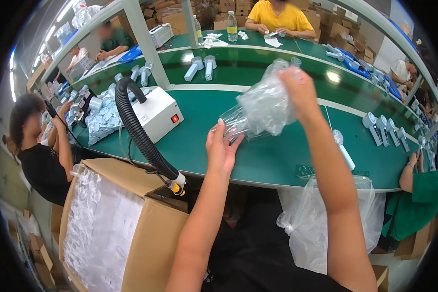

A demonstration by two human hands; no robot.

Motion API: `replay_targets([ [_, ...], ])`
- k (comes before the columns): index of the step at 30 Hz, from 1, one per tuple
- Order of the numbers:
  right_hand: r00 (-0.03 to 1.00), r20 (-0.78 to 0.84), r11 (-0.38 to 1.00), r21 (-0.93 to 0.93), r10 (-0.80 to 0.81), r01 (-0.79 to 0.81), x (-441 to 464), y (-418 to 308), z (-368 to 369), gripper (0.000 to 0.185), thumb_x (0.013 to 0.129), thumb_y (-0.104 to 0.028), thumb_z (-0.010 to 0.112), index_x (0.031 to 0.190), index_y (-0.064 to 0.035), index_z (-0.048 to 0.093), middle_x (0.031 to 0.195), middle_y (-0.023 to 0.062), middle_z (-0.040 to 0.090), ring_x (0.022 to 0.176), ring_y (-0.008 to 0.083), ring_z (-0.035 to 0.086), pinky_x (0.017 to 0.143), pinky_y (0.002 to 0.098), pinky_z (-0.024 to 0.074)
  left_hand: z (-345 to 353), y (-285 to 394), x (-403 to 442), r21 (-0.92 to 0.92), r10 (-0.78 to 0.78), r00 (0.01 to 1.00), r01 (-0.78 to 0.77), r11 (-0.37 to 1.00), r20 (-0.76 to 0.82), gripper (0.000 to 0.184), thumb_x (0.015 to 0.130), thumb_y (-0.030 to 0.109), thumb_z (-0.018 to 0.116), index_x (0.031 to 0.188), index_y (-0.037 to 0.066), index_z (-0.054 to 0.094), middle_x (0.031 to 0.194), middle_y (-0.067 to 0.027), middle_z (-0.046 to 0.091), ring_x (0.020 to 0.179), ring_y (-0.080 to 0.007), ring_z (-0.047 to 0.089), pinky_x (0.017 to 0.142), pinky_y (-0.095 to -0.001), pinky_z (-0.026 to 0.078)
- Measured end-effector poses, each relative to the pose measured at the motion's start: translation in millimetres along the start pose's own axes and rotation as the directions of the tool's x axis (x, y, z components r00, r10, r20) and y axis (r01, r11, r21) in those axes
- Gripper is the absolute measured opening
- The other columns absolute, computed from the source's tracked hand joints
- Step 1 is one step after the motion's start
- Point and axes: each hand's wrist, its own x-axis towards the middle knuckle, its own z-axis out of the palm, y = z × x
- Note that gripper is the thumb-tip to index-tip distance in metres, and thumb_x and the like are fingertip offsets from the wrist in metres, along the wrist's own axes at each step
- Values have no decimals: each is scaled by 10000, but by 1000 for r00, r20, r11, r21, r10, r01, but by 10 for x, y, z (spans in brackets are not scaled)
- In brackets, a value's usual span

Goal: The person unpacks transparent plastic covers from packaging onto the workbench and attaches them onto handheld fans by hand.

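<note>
The left hand (221,150) has its fingers partly curled round a clear plastic part (234,122). The right hand (299,90) grips a crumpled transparent bag (266,103) closely.

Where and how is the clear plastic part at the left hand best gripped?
Probably at the exposed end of the clear plastic part, coming from the person's left: that end sticks out towards the left hand, while the crumpled bag at the right hand covers the opposite end.
</note>
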Motion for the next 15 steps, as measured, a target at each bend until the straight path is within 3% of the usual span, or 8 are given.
replay_targets([
  [4,987,-163,993,118,14,5,-537,-467,-571,120,910,-182,591,847,-79,593,778,-1,584,683,117,567,629,268,471,2,-9,0,70,25,999,-22,997,-44,327,913,262,680,1116,74,506,1093,-71,528,1000,-222,554,828,-444,549],
  [7,953,-109,915,328,283,-234,-1488,-486,-1361,155,901,-239,593,841,-96,605,781,6,594,690,123,575,627,259,473,-48,-4,5,194,88,996,-83,977,-18,308,922,257,668,1118,66,527,1092,-74,540,1000,-220,567,774,-419,572],
  [8,937,227,960,29,265,-278,-1761,-418,-1875,209,877,-274,625,842,-68,626,795,9,606,706,111,572,635,268,471,-42,28,-22,247,100,995,-92,965,-17,306,926,257,662,1124,61,535,1093,-75,546,1001,-222,573,750,-409,579],
  [10,869,381,912,-373,316,-168,-2402,-413,-2213,245,853,-278,646,839,-34,631,814,12,617,723,104,566,635,285,457,-39,78,-81,358,125,992,-116,926,-1,356,944,286,635,1175,34,537,1109,-86,553,1011,-241,583,734,-410,592],
  [11,776,373,834,-439,508,-335,-2620,-431,-2217,259,855,-278,642,849,-19,625,821,12,619,749,104,570,650,289,452,-31,111,-106,415,121,992,-102,904,-19,364,951,297,622,1177,24,536,1130,-95,552,1037,-242,575,744,-407,594],
  [12,649,359,727,-490,671,-480,-2781,-412,-2215,274,857,-278,637,859,-5,620,828,12,622,775,104,574,665,293,447,-50,118,-110,502,146,989,-124,856,-5,353,957,302,613,1156,17,547,1137,-92,548,1049,-235,563,740,-385,593],
  [14,598,113,526,-621,794,-581,-3148,57,-2505,285,872,-307,620,918,-26,619,831,52,635,802,168,597,710,318,448,-146,124,-60,651,179,982,-175,738,61,328,958,302,612,1131,28,560,1116,-90,542,1047,-226,553,736,-364,588],
  [15,702,-214,405,-688,680,-602,-3392,469,-2668,310,876,-331,614,981,-40,623,871,97,653,843,226,618,747,346,464,-158,114,-44,692,203,977,-187,697,59,310,954,328,618,1088,51,588,1121,-85,520,985,-191,548,664,-319,560],
])
